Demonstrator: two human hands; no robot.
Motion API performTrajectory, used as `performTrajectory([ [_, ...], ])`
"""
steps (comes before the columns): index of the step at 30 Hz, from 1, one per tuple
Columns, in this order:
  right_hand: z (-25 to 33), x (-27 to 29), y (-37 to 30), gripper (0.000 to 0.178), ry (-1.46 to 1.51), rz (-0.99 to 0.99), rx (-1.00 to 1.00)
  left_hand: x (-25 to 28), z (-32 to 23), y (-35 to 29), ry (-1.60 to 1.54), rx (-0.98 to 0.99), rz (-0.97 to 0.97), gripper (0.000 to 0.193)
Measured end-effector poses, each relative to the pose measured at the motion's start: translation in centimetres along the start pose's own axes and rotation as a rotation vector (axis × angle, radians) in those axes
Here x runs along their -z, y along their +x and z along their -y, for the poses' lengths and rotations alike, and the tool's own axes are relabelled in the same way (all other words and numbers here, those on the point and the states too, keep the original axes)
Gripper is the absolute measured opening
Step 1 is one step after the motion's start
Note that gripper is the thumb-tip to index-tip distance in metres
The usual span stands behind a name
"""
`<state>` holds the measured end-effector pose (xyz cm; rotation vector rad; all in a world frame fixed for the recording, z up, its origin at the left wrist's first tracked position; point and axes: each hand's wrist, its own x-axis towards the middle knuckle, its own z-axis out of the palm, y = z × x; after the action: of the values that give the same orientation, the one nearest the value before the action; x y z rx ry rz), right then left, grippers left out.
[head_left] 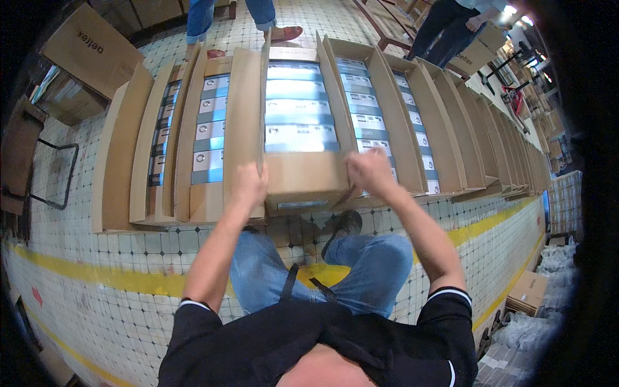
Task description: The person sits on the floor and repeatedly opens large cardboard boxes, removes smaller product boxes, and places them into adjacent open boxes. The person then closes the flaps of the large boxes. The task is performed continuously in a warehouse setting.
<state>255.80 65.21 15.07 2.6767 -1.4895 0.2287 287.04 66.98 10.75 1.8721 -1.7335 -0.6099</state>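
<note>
In front of me an open brown cardboard carton (303,174) holds a row of small blue-and-white boxes (300,106). Its near end flap lies folded inward over the closest of them. The long side flaps stand up. My left hand (250,185) is closed around the near end of the carton's left flap (246,116). On the other side, my right hand (372,173) is closed at the near end of the right flap (335,97). Its fingertips are partly hidden.
Open cartons stand in a line on both sides; those nearby hold similar boxes (209,129). One person's legs (201,19) are beyond, another person (445,29) far right. A metal-framed chair (61,148) stands left. Plastic-wrapped goods (529,329) lie lower right. Yellow floor tape (129,278) crosses the tiles.
</note>
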Motion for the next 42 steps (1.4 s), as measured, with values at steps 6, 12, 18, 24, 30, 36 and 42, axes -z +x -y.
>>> performTrajectory([
  [6, -7.6, 7.6, 11.7, 0.019, 0.014, -0.541, -0.016, 8.3, -8.2, 13.3, 0.197, -0.159, -0.323, 0.043],
  [12, -12.4, 10.8, 23.6, 0.026, -0.037, -0.604, -0.247, 12.4, -14.3, 24.2, 0.292, -0.159, -0.493, 0.045],
  [18, -15.2, 12.2, 28.6, 0.031, 0.087, -0.507, -0.348, 13.4, -14.4, 30.6, 0.384, -0.158, -0.548, 0.047],
  [24, -16.1, 11.1, 30.0, 0.027, 0.15, -0.651, -0.244, 13.4, -13.5, 31.8, 0.315, -0.18, -0.578, 0.049],
  [30, -15.7, 10.2, 29.3, 0.029, 0.114, -0.704, -0.2, 13.0, -13.1, 29.7, 0.124, -0.197, -0.524, 0.046],
  [36, -6.8, 6.6, 15.8, 0.008, -0.178, -0.53, -0.026, 6.9, -7.8, 15.5, 0.074, -0.358, -0.507, 0.037],
  [42, 2.8, 2.3, -2.3, 0.024, 0.133, 0.456, -0.084, -0.3, -1.3, -3.1, -0.27, -0.105, 0.355, 0.085],
])
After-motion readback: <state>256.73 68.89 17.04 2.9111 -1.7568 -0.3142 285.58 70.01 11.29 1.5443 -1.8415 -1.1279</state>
